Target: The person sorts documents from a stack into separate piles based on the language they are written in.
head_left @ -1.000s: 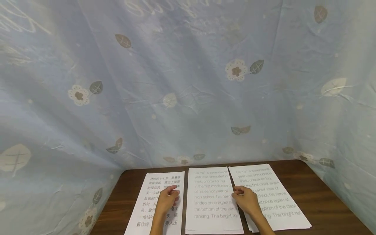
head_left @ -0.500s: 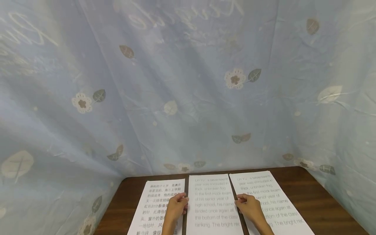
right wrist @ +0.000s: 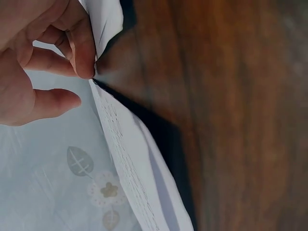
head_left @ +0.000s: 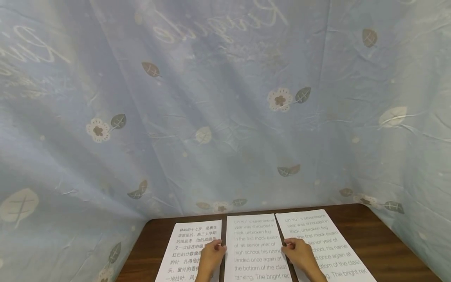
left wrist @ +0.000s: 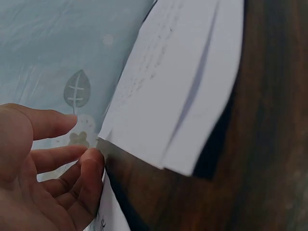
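Three stacks of printed paper lie side by side in the head view. Chinese text covers the left stack (head_left: 183, 250); the middle stack (head_left: 253, 246) and the right stack (head_left: 327, 250) carry English text. My left hand (head_left: 211, 258) is over the inner edge of the left stack, its fingertips right at the middle stack's left edge. In the left wrist view its thumb stands apart from loosely bent fingers (left wrist: 91, 168). My right hand (head_left: 301, 256) overlaps the right stack, fingertips at the middle stack's right edge. Its thumb and fingers (right wrist: 84, 57) are likewise apart, with nothing between them.
The stacks lie on a dark brown wooden table (head_left: 380, 239) with rounded far corners. A pale blue curtain (head_left: 225, 156) with leaf and flower prints hangs behind the table and along both sides. Narrow strips of wood show between the stacks.
My left hand has moved right, from over the Chinese text to the middle stack's left edge. My right hand stays near its right edge. The head view has tilted up, so the table sits lower.
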`<state>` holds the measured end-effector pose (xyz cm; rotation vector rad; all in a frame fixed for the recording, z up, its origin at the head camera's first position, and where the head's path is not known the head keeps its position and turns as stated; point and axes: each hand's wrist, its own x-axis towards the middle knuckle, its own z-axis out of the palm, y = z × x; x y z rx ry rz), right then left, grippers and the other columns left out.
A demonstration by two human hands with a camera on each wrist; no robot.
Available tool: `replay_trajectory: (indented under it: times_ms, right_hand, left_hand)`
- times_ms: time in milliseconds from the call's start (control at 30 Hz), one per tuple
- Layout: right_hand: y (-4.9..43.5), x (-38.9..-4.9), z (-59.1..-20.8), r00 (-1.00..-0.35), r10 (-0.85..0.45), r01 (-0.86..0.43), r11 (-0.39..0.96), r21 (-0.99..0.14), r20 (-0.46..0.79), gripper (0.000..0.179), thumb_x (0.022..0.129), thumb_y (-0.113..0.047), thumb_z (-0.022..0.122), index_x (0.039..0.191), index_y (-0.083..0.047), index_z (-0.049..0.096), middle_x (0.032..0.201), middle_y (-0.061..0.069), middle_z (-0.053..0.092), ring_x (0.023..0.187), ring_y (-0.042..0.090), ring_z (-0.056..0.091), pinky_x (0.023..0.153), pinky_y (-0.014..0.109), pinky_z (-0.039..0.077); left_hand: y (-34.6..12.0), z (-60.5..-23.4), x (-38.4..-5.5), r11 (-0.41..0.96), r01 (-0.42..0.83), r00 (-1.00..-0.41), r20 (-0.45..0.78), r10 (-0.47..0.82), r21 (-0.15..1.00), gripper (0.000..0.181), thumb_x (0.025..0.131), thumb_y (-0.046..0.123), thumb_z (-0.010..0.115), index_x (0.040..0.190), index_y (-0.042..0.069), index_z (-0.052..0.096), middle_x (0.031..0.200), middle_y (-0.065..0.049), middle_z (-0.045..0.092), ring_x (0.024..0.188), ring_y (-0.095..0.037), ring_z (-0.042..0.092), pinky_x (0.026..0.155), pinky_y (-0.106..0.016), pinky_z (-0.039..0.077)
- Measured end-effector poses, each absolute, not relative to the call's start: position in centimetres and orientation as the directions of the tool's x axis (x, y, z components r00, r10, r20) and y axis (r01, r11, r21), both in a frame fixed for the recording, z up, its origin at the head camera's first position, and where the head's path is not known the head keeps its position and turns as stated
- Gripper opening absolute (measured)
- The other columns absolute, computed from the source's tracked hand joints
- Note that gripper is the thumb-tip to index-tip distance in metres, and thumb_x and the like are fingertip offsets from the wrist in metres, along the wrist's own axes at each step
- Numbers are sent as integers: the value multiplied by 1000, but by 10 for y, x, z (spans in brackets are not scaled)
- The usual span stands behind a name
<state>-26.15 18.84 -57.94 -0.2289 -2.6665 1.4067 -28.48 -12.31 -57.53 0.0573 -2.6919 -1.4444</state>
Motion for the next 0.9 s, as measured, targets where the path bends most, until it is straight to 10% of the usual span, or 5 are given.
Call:
replay_trajectory:
  times_ms: [900]
  right_hand:
    - [185,-261,-572,-990,127,31,644,-765,68,32,88,-17,77,113,4,79,95,4,80,85,18,70,72,34,56]
  left_hand:
    - [-116,-577,-286,661,66,-993,114,-29,747,36,93,22,77,123,0,78,84,2,68,73,-12,59,61,-27,46]
